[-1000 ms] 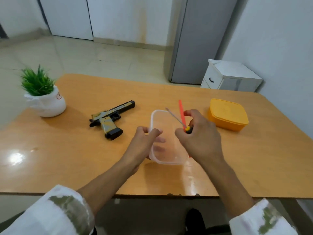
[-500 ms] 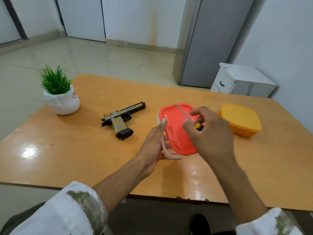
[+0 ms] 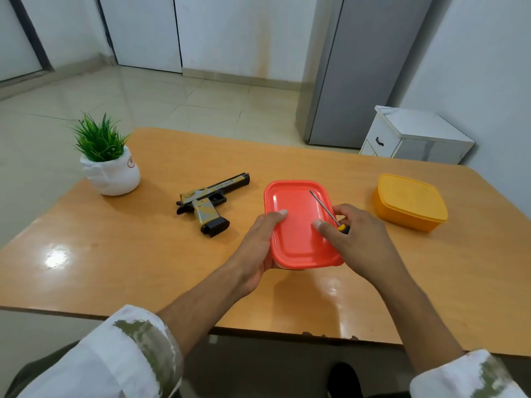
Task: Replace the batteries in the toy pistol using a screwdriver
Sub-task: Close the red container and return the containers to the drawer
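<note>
The left hand (image 3: 258,242) grips the red-lidded container (image 3: 296,225) at its nine-o'clock edge, thumb on the lid; the right hand (image 3: 356,239) curls round the screwdriver (image 3: 323,208) — shaft pointing to eleven o'clock. The toy pistol (image 3: 211,201) lies flat at the container's ten o'clock.

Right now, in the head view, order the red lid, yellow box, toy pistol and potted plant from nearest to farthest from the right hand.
From the right hand:
1. Red lid, at its thumb.
2. Yellow box, to its right.
3. Toy pistol, left, beyond the lid.
4. Potted plant, far left corner.
</note>
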